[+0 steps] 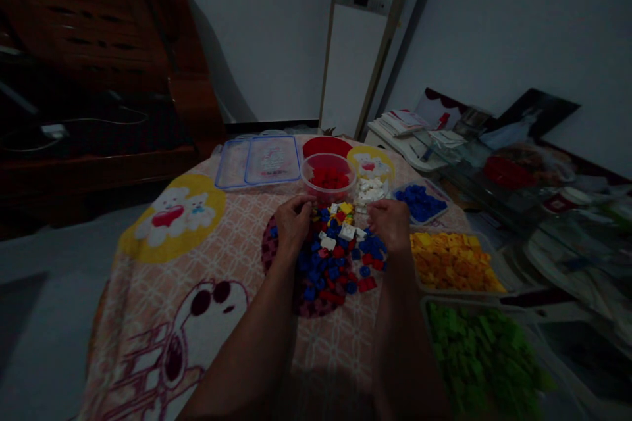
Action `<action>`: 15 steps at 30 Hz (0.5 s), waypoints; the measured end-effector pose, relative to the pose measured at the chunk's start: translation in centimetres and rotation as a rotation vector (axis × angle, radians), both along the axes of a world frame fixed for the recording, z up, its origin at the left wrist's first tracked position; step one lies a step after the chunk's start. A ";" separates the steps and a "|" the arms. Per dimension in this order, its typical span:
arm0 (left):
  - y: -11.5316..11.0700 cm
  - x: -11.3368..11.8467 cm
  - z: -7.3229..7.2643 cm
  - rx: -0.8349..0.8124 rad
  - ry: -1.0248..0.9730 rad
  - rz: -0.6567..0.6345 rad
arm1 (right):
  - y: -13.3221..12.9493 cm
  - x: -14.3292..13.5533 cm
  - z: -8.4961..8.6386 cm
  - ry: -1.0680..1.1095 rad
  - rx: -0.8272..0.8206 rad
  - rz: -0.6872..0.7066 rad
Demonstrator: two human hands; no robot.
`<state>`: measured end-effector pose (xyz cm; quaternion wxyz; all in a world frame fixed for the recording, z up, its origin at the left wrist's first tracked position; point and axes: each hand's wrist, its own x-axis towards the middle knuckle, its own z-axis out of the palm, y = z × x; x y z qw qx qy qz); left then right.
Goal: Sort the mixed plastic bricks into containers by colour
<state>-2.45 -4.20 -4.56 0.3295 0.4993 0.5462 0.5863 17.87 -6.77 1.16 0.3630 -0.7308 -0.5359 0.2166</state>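
A mixed heap of blue, red, white and yellow toy building bricks (326,263) lies in the middle of the table. At its left edge is my left hand (293,223), its fingers curled together just in front of a clear tub (328,196) of red bricks. My right hand (394,222) is closed, thumb and fingertips together, at the heap's right side. Beside those fingertips is a container of white bricks (372,191). Anything pinched in either hand is too small and dark to make out.
Blue bricks (419,202), yellow bricks (454,260) and green bricks (486,355) fill containers along the right. Clear blue-rimmed lids (273,159) and a red bowl (316,145) stand at the back. A patterned cloth (340,362) covers the table. A wooden bench (182,99) is behind left.
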 end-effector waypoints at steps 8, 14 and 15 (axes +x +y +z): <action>-0.5 0.1 0.7 0.007 0.004 0.006 | -0.9 -0.3 0.2 -0.446 -0.309 0.221; -0.3 0.1 0.5 0.006 0.001 0.010 | -0.7 -0.3 -0.2 -0.559 -0.417 0.271; -0.3 0.1 0.5 0.005 0.000 0.008 | -0.6 -0.3 -0.2 -0.560 -0.416 0.257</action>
